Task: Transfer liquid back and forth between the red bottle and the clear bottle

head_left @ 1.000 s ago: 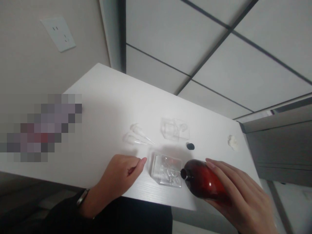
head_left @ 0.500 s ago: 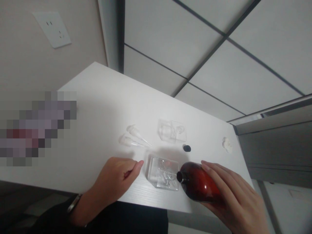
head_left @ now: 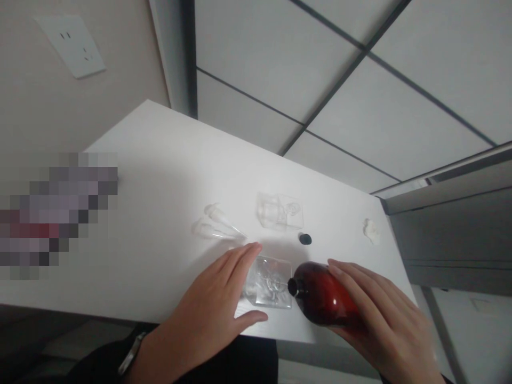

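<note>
My right hand (head_left: 380, 314) is wrapped round a dark amber bottle (head_left: 328, 298), which is tipped with its uncapped mouth pointing left. The bottle's mouth hangs at the right edge of a clear square mould (head_left: 274, 280) with a raised figure in it, and a thin stream seems to run from it. My left hand (head_left: 220, 298) reaches around the mould's left side, thumb and fingers apart; whether it touches the mould I cannot tell. Its fingers hide part of that mould. Behind the bottle lies a small black cap (head_left: 305, 238) on the white table (head_left: 160, 202).
A second clear mould (head_left: 280, 212) lies farther back. Left of it are two clear droppers (head_left: 220, 221) with thin tips. Crumpled white tissue (head_left: 371, 231) lies near the table's right edge. A blurred-out patch covers the left side. A wall socket (head_left: 72, 46) is at upper left.
My left hand has opened from a loose curl and moved right, to the near mould's left side. My right hand and the tilted bottle stay over the mould's right edge. The view has shifted slightly.
</note>
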Demonstrator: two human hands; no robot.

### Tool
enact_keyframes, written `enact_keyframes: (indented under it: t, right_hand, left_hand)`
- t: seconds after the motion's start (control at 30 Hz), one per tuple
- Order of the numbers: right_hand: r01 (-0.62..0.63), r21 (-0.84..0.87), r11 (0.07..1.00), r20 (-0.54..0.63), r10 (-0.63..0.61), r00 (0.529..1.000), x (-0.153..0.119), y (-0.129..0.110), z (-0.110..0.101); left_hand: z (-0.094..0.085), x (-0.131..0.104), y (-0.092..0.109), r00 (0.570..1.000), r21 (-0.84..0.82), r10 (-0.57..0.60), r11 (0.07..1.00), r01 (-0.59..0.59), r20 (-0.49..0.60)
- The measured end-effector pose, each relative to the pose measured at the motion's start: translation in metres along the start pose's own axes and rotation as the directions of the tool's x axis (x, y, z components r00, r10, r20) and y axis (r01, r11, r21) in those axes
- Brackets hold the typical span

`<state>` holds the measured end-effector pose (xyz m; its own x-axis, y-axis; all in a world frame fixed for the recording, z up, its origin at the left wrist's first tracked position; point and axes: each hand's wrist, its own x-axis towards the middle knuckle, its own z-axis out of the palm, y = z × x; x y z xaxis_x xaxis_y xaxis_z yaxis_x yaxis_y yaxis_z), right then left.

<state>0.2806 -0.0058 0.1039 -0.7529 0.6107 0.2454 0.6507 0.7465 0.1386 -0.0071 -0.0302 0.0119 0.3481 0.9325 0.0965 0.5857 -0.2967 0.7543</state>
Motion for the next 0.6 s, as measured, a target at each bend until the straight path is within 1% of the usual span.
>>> enact_keyframes:
  t: [0.1, 0.2, 0.43, 0.6]
  right_hand:
    - [-0.012, 0.006, 1.000, -0.015, 0.012, 1.000, 0.001, -0.001, 0.001]
    - [-0.020, 0.000, 1.000, -0.038, 0.020, 0.999, 0.003, -0.003, 0.002]
    - [-0.028, -0.013, 1.000, -0.070, 0.027, 0.997, 0.010, -0.005, 0.002]
    - [-0.029, -0.019, 0.999, -0.077, 0.027, 0.997, 0.011, -0.002, 0.007]
  left_hand:
    - [0.001, 0.005, -0.002, 1.000, -0.031, 0.002, 1.000, -0.001, 0.030]
    - [-0.002, 0.007, -0.003, 0.999, -0.042, -0.004, 0.999, 0.006, 0.035]
    - [-0.008, 0.014, -0.005, 1.000, 0.036, -0.025, 0.999, 0.024, 0.017]
    - [-0.012, 0.018, -0.011, 0.999, 0.049, -0.029, 0.998, 0.028, 0.027]
